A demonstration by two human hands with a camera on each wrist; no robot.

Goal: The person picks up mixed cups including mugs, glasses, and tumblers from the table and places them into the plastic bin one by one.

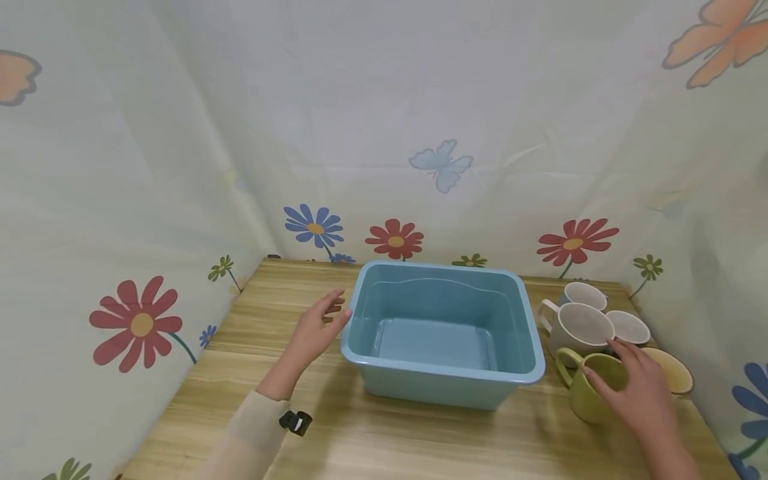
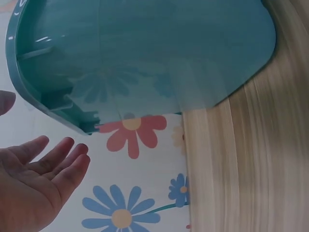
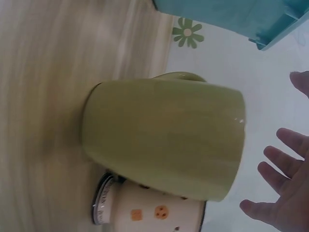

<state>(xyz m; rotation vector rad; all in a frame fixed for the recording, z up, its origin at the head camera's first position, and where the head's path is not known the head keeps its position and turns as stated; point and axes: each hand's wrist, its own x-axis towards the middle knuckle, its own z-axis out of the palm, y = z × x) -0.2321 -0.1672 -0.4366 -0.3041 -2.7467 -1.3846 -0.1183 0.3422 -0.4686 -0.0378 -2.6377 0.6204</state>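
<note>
An empty light-blue plastic basin (image 1: pixel 429 390) stands mid-table. My left hand (image 1: pixel 315 331) is beside its left rim, fingers loosely bent and holding nothing; in the left wrist view a gap shows between the fingers and the basin (image 2: pixel 145 53). On the right stands an upright olive-green mug (image 1: pixel 583 399), its handle toward the basin. Over that mug's rim hovers my right hand (image 1: pixel 647 390), thumb and fingers spread. From the right wrist the fingers (image 3: pixel 285 162) appear apart from the mug (image 3: pixel 164 135), gripping nothing.
Behind the green mug stand a white mug (image 1: pixel 579 323) with its handle to the left, and two more light mugs (image 1: pixel 585 293). A cream mug (image 1: pixel 672 370) with a dark rim sits at the right edge. Flowered cloth (image 1: pixel 504 120) encloses the wooden table (image 1: pixel 384 443).
</note>
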